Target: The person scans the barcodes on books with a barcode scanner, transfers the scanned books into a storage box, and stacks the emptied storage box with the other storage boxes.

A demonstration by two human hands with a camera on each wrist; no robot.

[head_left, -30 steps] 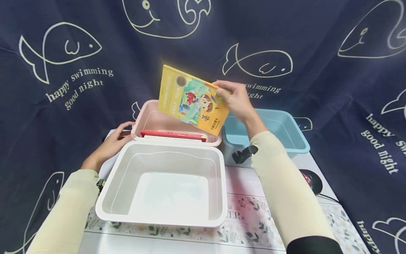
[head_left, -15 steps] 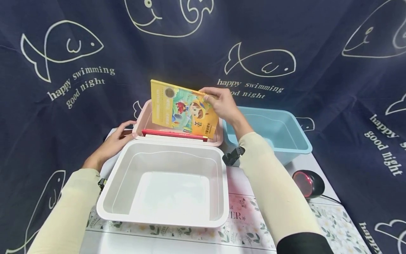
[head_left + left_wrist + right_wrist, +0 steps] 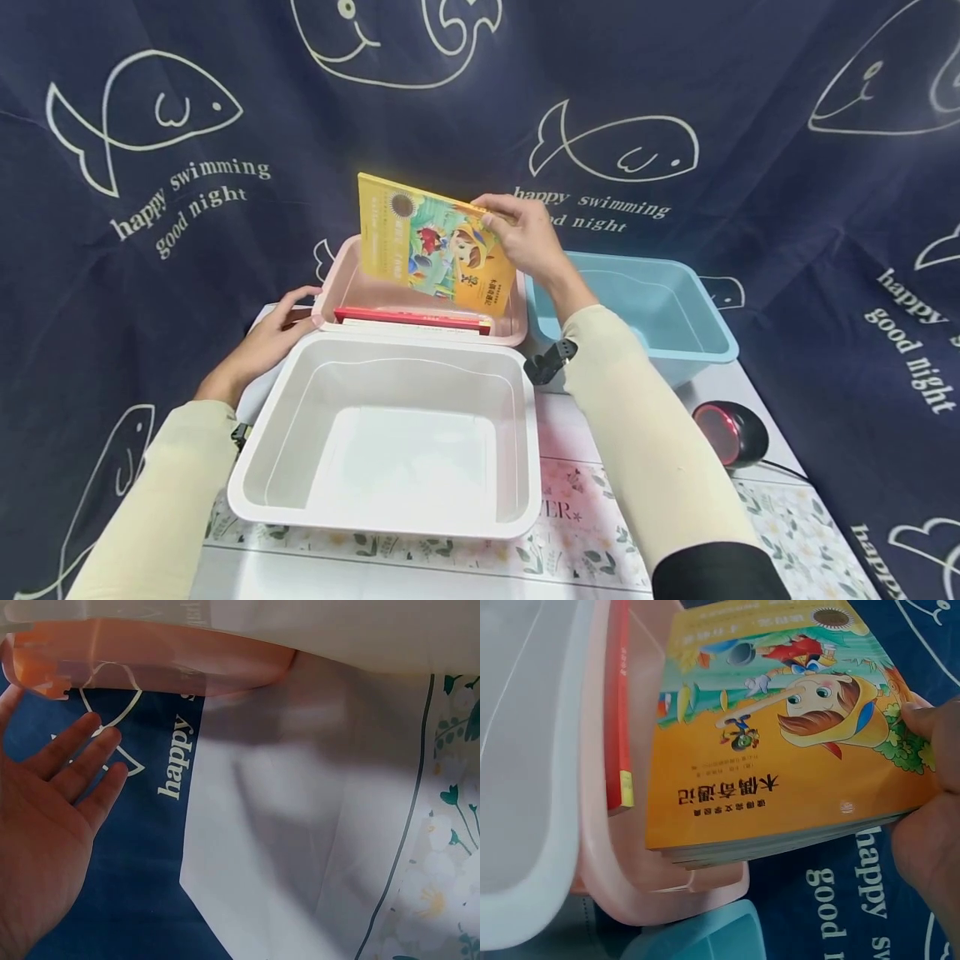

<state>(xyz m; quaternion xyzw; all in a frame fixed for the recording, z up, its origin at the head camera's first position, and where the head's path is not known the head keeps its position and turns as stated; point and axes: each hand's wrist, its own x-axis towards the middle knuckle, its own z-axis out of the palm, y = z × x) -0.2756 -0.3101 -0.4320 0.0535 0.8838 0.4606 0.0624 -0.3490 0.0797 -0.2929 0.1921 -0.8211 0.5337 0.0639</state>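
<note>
My right hand [image 3: 525, 233] grips a yellow-orange picture book [image 3: 438, 246] by one edge, thumb on its illustrated front cover. It hangs tilted over the pink bin [image 3: 341, 283], its lower edge within the bin's outline in the head view. Along the near wall of that bin stands a red-spined book [image 3: 412, 317]. In the right wrist view the cover shows a long-nosed puppet boy [image 3: 829, 712]. My left hand [image 3: 273, 337] is at the left end of the pink bin's rim, its fingers spread and loosely straight in the left wrist view.
A white bin [image 3: 243, 467] stands in front of the pink one, and a blue bin [image 3: 712, 333] to its right. Farther right, a black mouse with a red glow [image 3: 731, 433] trails a cable. A dark fish-print curtain [image 3: 420, 125] hangs behind the table.
Over the last second the book has moved left and down over the pink bin, then risen slightly in the last half second. My left hand has stayed at the rim.
</note>
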